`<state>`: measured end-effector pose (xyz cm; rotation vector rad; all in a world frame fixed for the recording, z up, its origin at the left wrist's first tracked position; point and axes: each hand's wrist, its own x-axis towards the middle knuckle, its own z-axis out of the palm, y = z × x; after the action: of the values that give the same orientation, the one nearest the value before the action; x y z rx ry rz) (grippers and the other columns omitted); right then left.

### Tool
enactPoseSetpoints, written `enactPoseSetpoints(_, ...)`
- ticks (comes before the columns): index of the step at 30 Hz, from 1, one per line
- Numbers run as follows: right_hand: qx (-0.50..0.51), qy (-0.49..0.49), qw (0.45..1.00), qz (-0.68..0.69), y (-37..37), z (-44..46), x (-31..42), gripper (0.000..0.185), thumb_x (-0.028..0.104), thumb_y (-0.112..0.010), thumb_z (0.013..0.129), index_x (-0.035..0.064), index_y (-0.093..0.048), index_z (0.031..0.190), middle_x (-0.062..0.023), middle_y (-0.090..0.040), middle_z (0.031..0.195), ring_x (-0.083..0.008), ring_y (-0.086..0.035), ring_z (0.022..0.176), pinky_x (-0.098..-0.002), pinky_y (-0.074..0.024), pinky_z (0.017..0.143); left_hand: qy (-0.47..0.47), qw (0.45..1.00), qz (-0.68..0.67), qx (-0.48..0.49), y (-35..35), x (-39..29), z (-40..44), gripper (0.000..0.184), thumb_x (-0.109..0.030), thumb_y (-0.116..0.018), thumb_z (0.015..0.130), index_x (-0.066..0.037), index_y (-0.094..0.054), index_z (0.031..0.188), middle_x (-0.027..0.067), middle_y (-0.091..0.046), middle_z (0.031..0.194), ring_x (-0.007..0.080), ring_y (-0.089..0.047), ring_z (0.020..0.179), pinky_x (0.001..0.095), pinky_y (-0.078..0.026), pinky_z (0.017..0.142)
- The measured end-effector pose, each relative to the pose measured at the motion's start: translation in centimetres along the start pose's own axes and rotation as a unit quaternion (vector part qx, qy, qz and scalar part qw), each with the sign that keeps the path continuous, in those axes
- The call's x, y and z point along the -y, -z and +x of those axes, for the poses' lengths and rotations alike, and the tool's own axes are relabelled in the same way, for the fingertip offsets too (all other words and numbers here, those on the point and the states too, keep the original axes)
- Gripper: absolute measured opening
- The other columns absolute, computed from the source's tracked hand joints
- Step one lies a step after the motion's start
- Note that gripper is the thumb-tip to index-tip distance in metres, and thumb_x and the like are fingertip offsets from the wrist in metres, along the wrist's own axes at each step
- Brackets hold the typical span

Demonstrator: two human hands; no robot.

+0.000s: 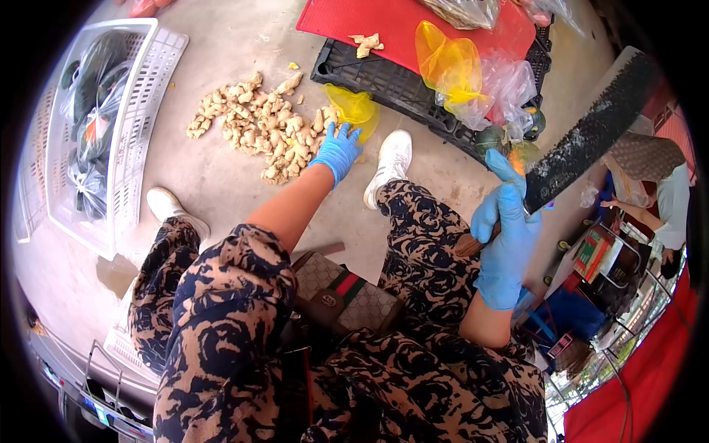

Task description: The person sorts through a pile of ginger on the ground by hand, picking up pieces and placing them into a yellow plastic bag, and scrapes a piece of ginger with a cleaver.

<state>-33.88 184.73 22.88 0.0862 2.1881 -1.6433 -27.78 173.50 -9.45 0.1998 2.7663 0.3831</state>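
Note:
My right hand (502,244), in a blue glove, is closed round the wooden handle (467,246) of a large knife (583,133). Its long, dark, wide blade points up and to the right, with pale smears on it. My left hand (336,155), also gloved in blue, reaches down to the right edge of a pile of ginger (269,133) on the floor. Its fingers are spread, beside the ginger and a yellow mesh bag (353,107). I cannot tell whether the fingertips touch either one.
White crates (136,133) with bagged dark vegetables stand at the left. A black plastic pallet (402,92) carries a red board (354,18), a piece of ginger (366,45), a yellow net (450,63) and clear bags. Another person (665,192) bends at the far right.

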Motion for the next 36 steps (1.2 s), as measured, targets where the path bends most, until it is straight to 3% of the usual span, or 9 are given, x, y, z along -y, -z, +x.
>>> enactPoseSetpoints(5, -0.029, -0.02, 0.999, -0.026, 0.3, 1.0, -0.5, 0.031, 0.019, -0.051, 0.084, -0.0044, -0.053, 0.105, 0.0012, -0.044, 0.05, -0.0038, -0.037, 0.038, -0.0169, -0.0299, 0.038, 0.002, 0.997, 0.044, 0.066, -2.9, 2.1, 4.7, 0.029, -0.015, -0.052, 0.074, -0.02, -0.057, 0.103, 0.0036, -0.037, 0.126, 0.0278, -0.03, 0.12, 0.0574, -0.02, 0.095)
enactPoseSetpoints(12, 0.001, 0.013, 1.0, -0.012, 0.5, 0.6, -0.2, 0.031, 0.018, -0.051, 0.084, -0.0057, -0.053, 0.103, 0.0019, -0.04, 0.05, -0.004, -0.036, 0.039, -0.0174, -0.0298, 0.038, -0.007, 0.996, 0.009, 0.088, -1.3, 6.3, 0.8, 0.048, -0.035, -0.07, 0.056, -0.02, -0.057, 0.101, 0.0019, -0.041, 0.118, 0.0237, -0.033, 0.116, 0.0569, -0.025, 0.092)
enactPoseSetpoints(21, -0.004, 0.001, 1.0, -0.005, 0.7, -0.1, -0.3, 0.031, 0.018, -0.053, 0.083, -0.0061, -0.054, 0.102, 0.0013, -0.042, 0.051, -0.0034, -0.036, 0.039, -0.0166, -0.0292, 0.038, 0.076, 0.989, 0.025, 0.127, -0.8, 10.1, -6.2, 0.04, -0.03, -0.065, 0.064, -0.016, -0.057, 0.1, 0.0055, -0.045, 0.112, 0.0239, -0.037, 0.111, 0.0524, -0.025, 0.093)
enactPoseSetpoints(22, -0.019, 0.022, 0.998, -0.056, 0.5, -0.1, -0.5, 0.039, 0.029, -0.051, 0.084, -0.0054, -0.054, 0.1, 0.0036, -0.031, 0.048, -0.0052, -0.031, 0.036, -0.0185, -0.0247, 0.034, 0.09, 0.987, 0.048, 0.125, -1.0, 9.7, -6.1, 0.036, -0.027, -0.061, 0.067, -0.015, -0.058, 0.101, 0.0067, -0.046, 0.111, 0.025, -0.038, 0.11, 0.0526, -0.024, 0.093)
enactPoseSetpoints(26, -0.02, 0.009, 0.999, -0.036, 0.3, -0.1, -0.7, 0.039, 0.029, -0.052, 0.083, -0.006, -0.054, 0.1, 0.0034, -0.031, 0.049, -0.0056, -0.031, 0.036, -0.0187, -0.0251, 0.034, 0.13, 0.959, 0.219, 0.127, -0.8, 5.2, -5.4, 0.027, -0.019, -0.052, 0.072, -0.011, -0.062, 0.095, 0.0123, -0.045, 0.115, 0.0313, -0.038, 0.108, 0.0521, -0.024, 0.093)
enactPoseSetpoints(28, -0.014, 0.003, 1.0, -0.028, 0.3, 0.0, -0.7, 0.038, 0.027, -0.053, 0.083, -0.0062, -0.054, 0.1, 0.0023, -0.034, 0.05, -0.0056, -0.033, 0.036, -0.0187, -0.0263, 0.034, 0.046, 0.992, 0.092, 0.077, -0.4, 1.6, -3.6, 0.024, -0.015, -0.048, 0.073, -0.01, -0.063, 0.09, 0.0151, -0.043, 0.119, 0.0307, -0.042, 0.105, 0.0506, -0.025, 0.093)
enactPoseSetpoints(31, 0.017, -0.011, 1.0, 0.009, 0.4, 0.1, -0.2, 0.03, 0.017, -0.052, 0.083, -0.0062, -0.053, 0.102, -0.0025, -0.048, 0.056, -0.0049, -0.038, 0.038, -0.018, -0.0313, 0.036, -0.089, 0.996, -0.006, 0.011, -5.0, -3.8, -0.1, 0.035, -0.012, -0.044, 0.076, -0.007, -0.053, 0.11, 0.0096, -0.033, 0.13, 0.0274, -0.035, 0.116, 0.0459, -0.022, 0.098)
enactPoseSetpoints(33, -0.002, -0.007, 1.0, 0.0, 0.1, 0.2, -0.2, 0.032, 0.019, -0.052, 0.083, -0.0076, -0.053, 0.101, -0.0015, -0.045, 0.051, -0.005, -0.037, 0.037, -0.0184, -0.0305, 0.035, -0.118, 0.991, -0.046, 0.04, -6.7, -5.1, 1.1, 0.043, -0.012, -0.043, 0.077, -0.007, -0.045, 0.12, 0.0075, -0.023, 0.136, 0.0287, -0.025, 0.123, 0.043, -0.018, 0.101)
enactPoseSetpoints(36, 0.007, 0.007, 1.0, -0.003, 0.6, 0.2, -0.3, 0.034, 0.021, -0.051, 0.084, -0.0091, -0.052, 0.101, -0.0006, -0.041, 0.045, -0.0052, -0.035, 0.036, -0.0186, -0.0295, 0.035, -0.134, 0.981, 0.069, 0.124, -7.5, -4.1, 0.1, 0.042, -0.013, -0.041, 0.078, -0.007, -0.046, 0.119, 0.0078, -0.021, 0.138, 0.0271, -0.02, 0.126, 0.0428, -0.016, 0.102)
